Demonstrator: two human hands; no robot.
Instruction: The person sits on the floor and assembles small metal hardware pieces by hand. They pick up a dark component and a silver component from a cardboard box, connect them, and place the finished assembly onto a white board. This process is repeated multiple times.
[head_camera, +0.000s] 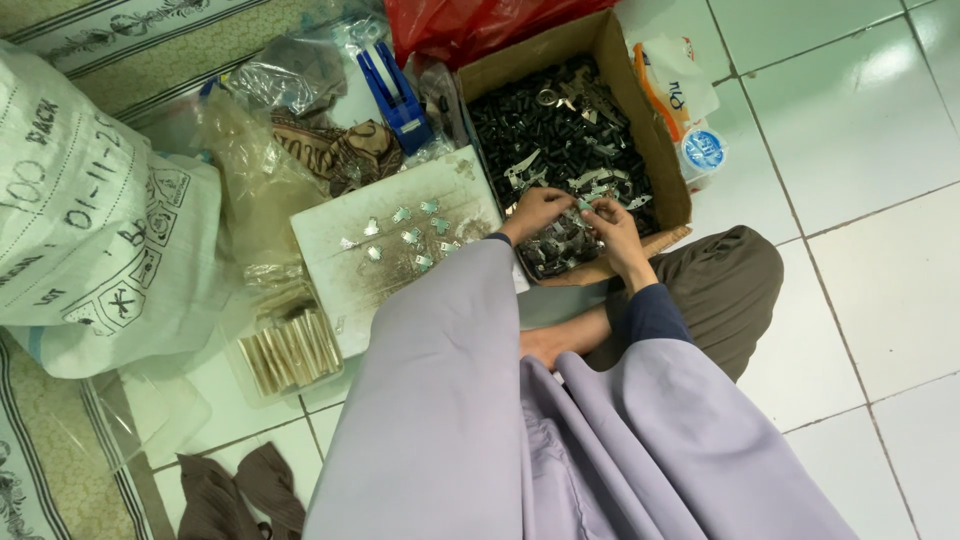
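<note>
My left hand (536, 212) and my right hand (612, 228) meet over the near end of a cardboard box (655, 150). Both pinch small metal parts (582, 204) between the fingertips. The box holds many small black plastic pieces (540, 125) and shiny metal pieces. Just left of my left hand lies a worn white board (345, 270) with several small metal pieces (405, 235) laid out on it. Wide lilac sleeves cover both arms.
A large white printed sack (90, 220) sits at the left. Clear plastic bags, a blue plastic tool (395, 90) and a red bag (460, 25) lie behind the board. A tray of metal strips (290, 350) sits below it. A small white bag (680, 100) lies right of the box on the white tiled floor (860, 250).
</note>
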